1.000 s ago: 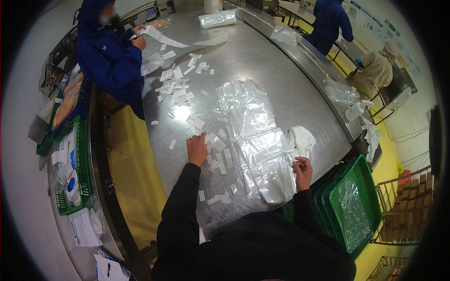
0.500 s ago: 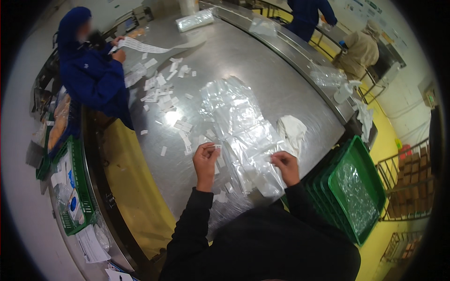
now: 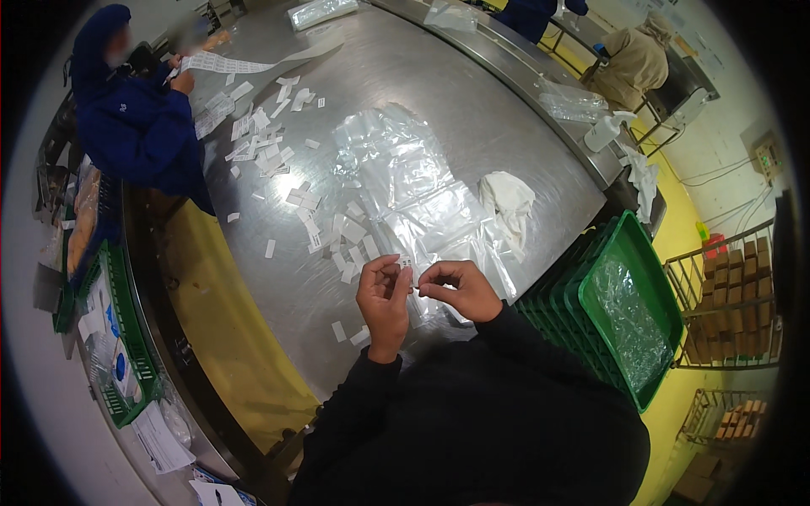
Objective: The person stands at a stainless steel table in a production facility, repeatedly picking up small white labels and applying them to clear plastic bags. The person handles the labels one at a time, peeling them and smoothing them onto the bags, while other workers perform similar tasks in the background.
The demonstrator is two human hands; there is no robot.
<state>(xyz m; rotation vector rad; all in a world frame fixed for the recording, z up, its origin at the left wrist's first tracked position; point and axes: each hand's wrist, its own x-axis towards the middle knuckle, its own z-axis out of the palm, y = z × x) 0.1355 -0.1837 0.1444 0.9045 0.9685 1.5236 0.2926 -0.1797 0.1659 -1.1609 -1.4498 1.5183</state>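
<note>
Between the fingers and thumb of my left hand is a small white printed label. My right hand is close beside it, thumb and forefinger pinched together; whatever they hold, if anything, is too small to make out. Beneath and beyond both hands, clear plastic bags lie spread in overlapping layers on the steel table. Loose white labels are scattered left of the bags. A crumpled white cloth lies to their right.
At the right stand stacked green crates, the top one with clear plastic inside. Across the table's left side, a person in blue holds a long label strip. A rolled clear plastic bundle and a spray bottle are farther off.
My hands have come together, the right moving left from the bags to the label in my left hand. The whole view has shifted slightly.
</note>
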